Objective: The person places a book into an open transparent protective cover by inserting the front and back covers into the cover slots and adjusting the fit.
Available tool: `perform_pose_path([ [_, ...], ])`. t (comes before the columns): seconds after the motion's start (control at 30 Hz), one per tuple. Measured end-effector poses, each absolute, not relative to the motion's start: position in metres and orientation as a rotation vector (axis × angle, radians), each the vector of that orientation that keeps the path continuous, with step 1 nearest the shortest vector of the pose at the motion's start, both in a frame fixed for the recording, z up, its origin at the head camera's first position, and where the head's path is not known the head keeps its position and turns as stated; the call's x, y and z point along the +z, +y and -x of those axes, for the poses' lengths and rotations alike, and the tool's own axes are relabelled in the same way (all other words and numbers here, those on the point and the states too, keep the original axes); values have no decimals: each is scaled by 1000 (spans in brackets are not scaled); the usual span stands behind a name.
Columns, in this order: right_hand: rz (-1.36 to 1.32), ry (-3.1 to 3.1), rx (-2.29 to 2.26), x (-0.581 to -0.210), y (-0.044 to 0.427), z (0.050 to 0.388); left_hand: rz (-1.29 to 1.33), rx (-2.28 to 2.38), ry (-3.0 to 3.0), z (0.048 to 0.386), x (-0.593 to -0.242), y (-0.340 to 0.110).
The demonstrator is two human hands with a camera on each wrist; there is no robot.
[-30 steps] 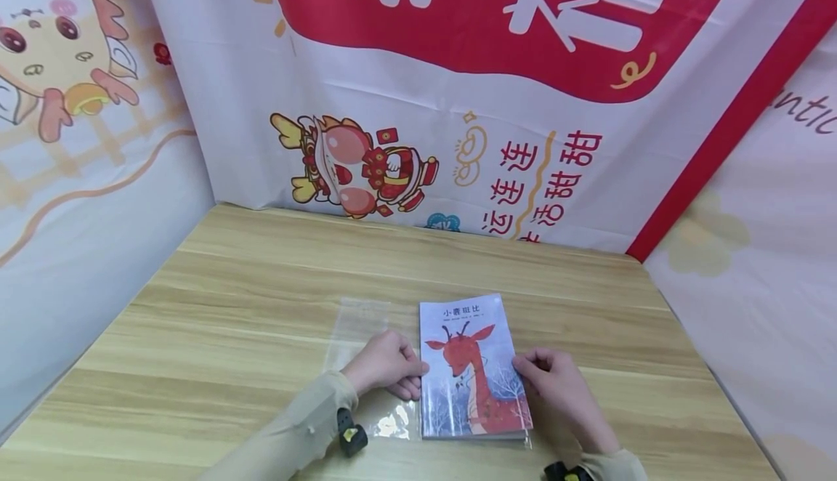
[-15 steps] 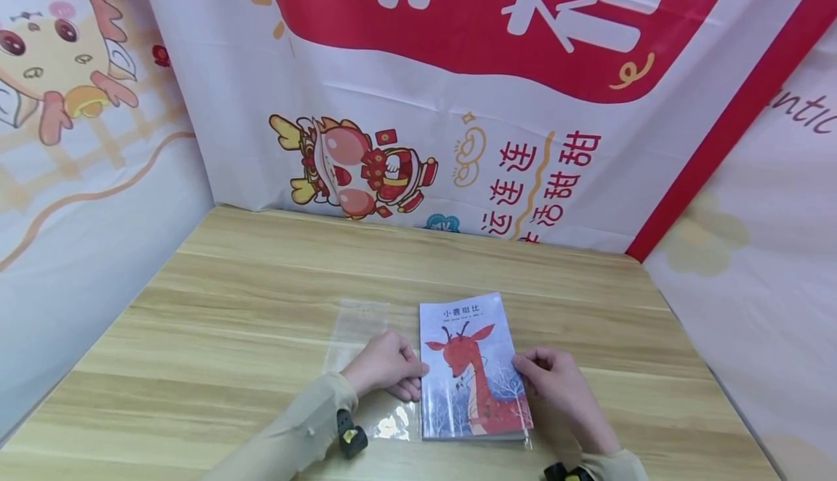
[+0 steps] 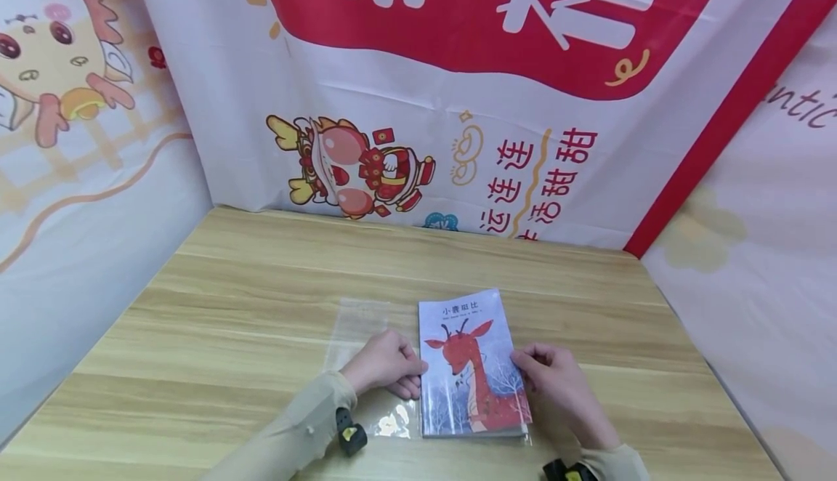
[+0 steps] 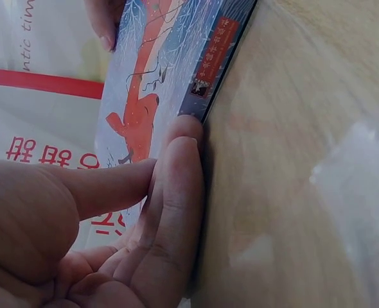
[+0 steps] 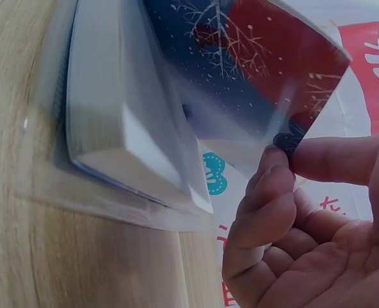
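Observation:
A paperback book (image 3: 467, 379) with a red deer on its cover lies on the table. My left hand (image 3: 387, 363) holds the book's spine edge, with the thumb on the front cover and the fingers along the spine. At the opposite edge, my right hand (image 3: 552, 378) pinches the front cover (image 5: 254, 70) between thumb and fingertips. That cover stands lifted away from the page block (image 5: 106, 96) in the right wrist view. A clear plastic sleeve (image 3: 353, 328) spreads flat to the left of the book; its film also shows beneath the pages.
The wooden table (image 3: 261, 270) extends around the book on all sides. A printed cloth (image 3: 392, 81) hangs along its back edge, with more patterned cloth on the left and right sides. Each wrist wears a black strap with a small device.

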State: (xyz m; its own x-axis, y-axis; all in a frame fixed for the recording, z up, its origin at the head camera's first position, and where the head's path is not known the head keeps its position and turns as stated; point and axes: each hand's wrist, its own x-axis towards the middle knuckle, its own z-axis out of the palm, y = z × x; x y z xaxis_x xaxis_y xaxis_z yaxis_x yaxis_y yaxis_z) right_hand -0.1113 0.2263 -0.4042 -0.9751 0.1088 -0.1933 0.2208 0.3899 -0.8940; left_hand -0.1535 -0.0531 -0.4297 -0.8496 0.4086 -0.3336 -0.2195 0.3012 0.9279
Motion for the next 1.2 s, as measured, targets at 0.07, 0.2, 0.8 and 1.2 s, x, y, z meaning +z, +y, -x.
perform_pose_path([
  [0.07,-287,2523,-1665,-404,226,111,-168,1581,2057,153,-430,-54],
  [0.2,-277,2497,-1696,-404,226,110,-169,1575,2064,153,-430,-54],
  [0.8,-211,2319,-1781,-396,225,112,-203,1558,2096,152,-429,-56],
  [1.2,-11,1877,-1850,-395,229,122,-225,1537,2092,151,-428,-54],
])
